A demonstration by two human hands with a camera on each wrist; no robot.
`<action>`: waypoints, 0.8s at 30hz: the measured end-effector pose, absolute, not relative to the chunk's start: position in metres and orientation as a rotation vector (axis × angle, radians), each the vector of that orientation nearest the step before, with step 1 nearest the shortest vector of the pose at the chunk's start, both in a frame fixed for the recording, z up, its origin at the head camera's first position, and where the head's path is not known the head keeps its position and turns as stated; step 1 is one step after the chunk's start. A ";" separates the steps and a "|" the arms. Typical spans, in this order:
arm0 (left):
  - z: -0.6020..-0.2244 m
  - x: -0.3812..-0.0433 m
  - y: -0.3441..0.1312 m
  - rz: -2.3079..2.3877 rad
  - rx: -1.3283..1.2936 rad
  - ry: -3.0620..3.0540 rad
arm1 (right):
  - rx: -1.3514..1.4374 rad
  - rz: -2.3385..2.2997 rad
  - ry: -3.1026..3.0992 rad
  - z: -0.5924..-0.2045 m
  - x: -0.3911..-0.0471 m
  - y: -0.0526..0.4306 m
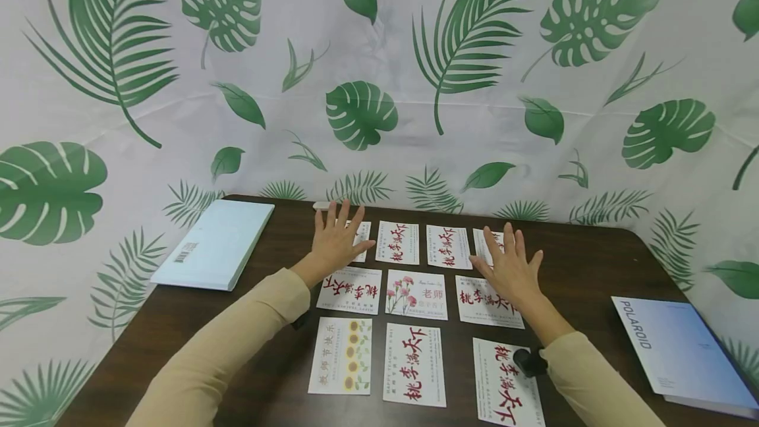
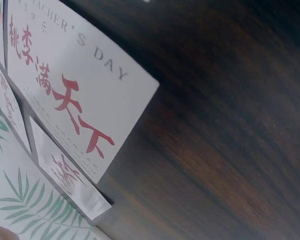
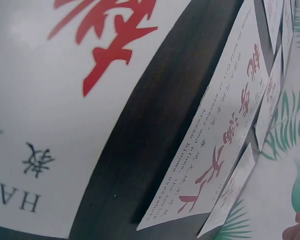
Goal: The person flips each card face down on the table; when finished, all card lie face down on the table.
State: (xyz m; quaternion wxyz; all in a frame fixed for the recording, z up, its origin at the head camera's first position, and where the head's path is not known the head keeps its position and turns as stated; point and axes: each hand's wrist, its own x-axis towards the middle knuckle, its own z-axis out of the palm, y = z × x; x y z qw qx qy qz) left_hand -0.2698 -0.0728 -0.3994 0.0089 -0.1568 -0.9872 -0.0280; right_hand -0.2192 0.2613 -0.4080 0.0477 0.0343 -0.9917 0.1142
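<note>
Several white greeting cards with print lie in three rows on a dark wooden table. My left hand (image 1: 337,241), its fingers spread and straight, is over the leftmost back-row card (image 1: 363,234) and partly covers it. My right hand (image 1: 511,267), also spread, is between the rightmost back-row card (image 1: 481,246) and a red-lettered card (image 1: 483,302) in the middle row. Neither hand holds anything; whether they touch the cards cannot be told. A flower card (image 1: 417,295) lies between the forearms. In front are a sunflower card (image 1: 340,356) and two red-lettered cards (image 1: 414,364) (image 1: 492,387).
A pale blue box (image 1: 219,242) with a barcode label lies at the back left of the table (image 1: 267,374). A blue-and-white Polaroid booklet or folder (image 1: 682,348) is at the right edge. Leaf-patterned cloth (image 1: 379,170) hangs behind. A small white object (image 1: 321,205) lies at the back edge.
</note>
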 end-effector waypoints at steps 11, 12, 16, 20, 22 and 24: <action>-0.394 -0.272 -0.079 -0.135 -0.462 -3.096 | 0.098 0.366 -3.022 -0.405 -0.223 0.259; -0.394 -0.272 -0.080 -0.158 -0.459 -3.096 | 0.097 0.375 -3.020 -0.404 -0.224 0.259; -0.395 -0.274 -0.089 -0.307 -0.464 -3.025 | 0.114 0.447 -2.968 -0.404 -0.227 0.252; -0.397 -0.275 -0.100 -0.451 -0.476 -2.932 | 0.197 0.569 -2.830 -0.405 -0.237 0.236; -0.398 -0.276 -0.104 -0.539 -0.454 -2.915 | 0.253 0.640 -2.760 -0.407 -0.243 0.225; -0.398 -0.276 -0.107 -0.638 -0.421 -2.910 | 0.281 0.768 -2.716 -0.408 -0.249 0.212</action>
